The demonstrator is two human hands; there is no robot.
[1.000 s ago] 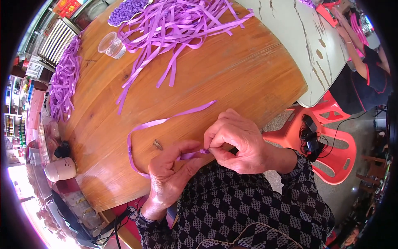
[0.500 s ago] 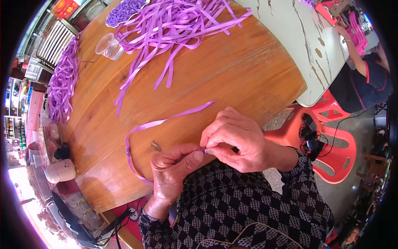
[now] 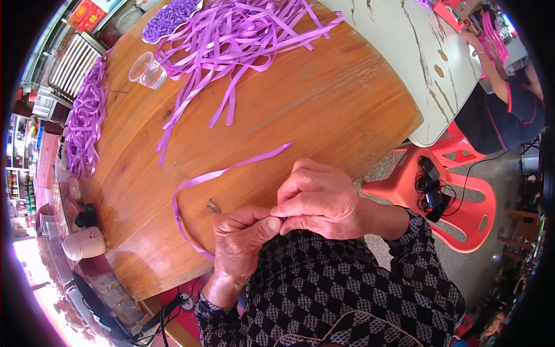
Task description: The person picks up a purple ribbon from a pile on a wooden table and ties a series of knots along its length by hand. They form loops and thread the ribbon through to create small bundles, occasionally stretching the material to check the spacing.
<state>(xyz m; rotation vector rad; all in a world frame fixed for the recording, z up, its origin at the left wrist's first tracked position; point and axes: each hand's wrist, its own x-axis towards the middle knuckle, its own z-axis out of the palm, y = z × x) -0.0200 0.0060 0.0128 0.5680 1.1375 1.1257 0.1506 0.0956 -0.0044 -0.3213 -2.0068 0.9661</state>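
Observation:
A purple ribbon [image 3: 231, 168] lies in a loose curve on the wooden table and runs in under my left hand [image 3: 241, 238]. That hand is closed, its thumb and forefinger pinching the ribbon near the table's front edge. My right hand [image 3: 321, 201] is closed too, its fingertips pressed against those of the left where the ribbon is pinched. The bit of ribbon between the fingertips is hidden now.
A heap of purple ribbons [image 3: 231, 43] covers the table's far side, beside a tray of small purple pieces [image 3: 169, 20] and a clear plastic cup [image 3: 148, 72]. More ribbons [image 3: 85, 118] hang at the left edge. An orange chair [image 3: 399, 176] stands right; a person [image 3: 503, 115] sits beyond.
My right hand has turned slightly and shifted a little left and down, closing in on the left fingertips. The purple bit that showed between them is now covered.

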